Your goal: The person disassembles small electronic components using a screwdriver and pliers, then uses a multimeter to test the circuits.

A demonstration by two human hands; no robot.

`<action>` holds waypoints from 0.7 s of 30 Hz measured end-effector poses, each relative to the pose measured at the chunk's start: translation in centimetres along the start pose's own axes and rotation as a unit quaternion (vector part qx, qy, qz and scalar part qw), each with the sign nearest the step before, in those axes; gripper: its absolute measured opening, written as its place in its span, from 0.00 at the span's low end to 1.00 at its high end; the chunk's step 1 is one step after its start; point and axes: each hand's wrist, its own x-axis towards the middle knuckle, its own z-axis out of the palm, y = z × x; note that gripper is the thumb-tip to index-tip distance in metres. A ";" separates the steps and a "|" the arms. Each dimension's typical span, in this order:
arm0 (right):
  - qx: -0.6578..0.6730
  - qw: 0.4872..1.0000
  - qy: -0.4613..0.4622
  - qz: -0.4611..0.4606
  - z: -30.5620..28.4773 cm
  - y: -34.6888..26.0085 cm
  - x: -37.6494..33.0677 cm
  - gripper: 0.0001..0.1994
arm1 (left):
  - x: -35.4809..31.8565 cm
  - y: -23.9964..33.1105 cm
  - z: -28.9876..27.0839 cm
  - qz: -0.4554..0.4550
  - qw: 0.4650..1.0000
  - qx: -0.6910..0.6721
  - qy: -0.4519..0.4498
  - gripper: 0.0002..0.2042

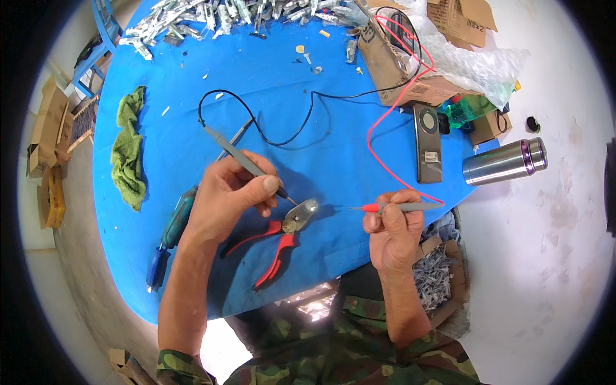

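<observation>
My left grip point(232, 189) is pinched on a grey probe point(239, 156); its thin tip reaches over the head of the red-handled pliers point(295, 222), just beside that hand, though I can't tell if they touch. My right grip point(393, 234) is closed round a red-collared probe point(410, 207), whose bare tip points toward the pliers, well apart from them. The black lead point(350, 96) and red lead point(370, 136) run to a cardboard box point(378, 54) beyond my right grip, holding a dark device too hidden to make out.

Left of my left grip lies one green cloth point(129, 157); nearer, my forearm partly covers a teal-and-blue tool point(177, 221), and I can't say if it's one piece or two. The metal parts point(237, 13) far beyond my grips are cut off above and too jumbled to count. Past my right grip I count one phone point(428, 146) with a small pale label too tiny to read, and one steel flask point(500, 165). An open carton point(452, 22) behind carries dark printing.
</observation>
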 end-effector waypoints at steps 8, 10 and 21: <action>-0.135 0.990 0.026 -0.001 0.6 1.5 -0.9 0.09 | 0.0 -0.2 0.4 0.009 1.000 -0.023 0.011 0.12; -0.126 0.990 0.045 -0.034 1.3 2.1 -1.1 0.07 | 0.0 -0.2 0.7 0.016 1.000 -0.017 0.009 0.12; -0.142 0.988 0.016 -0.055 1.5 2.8 -1.6 0.08 | -0.6 0.0 1.3 0.038 0.999 -0.019 -0.010 0.09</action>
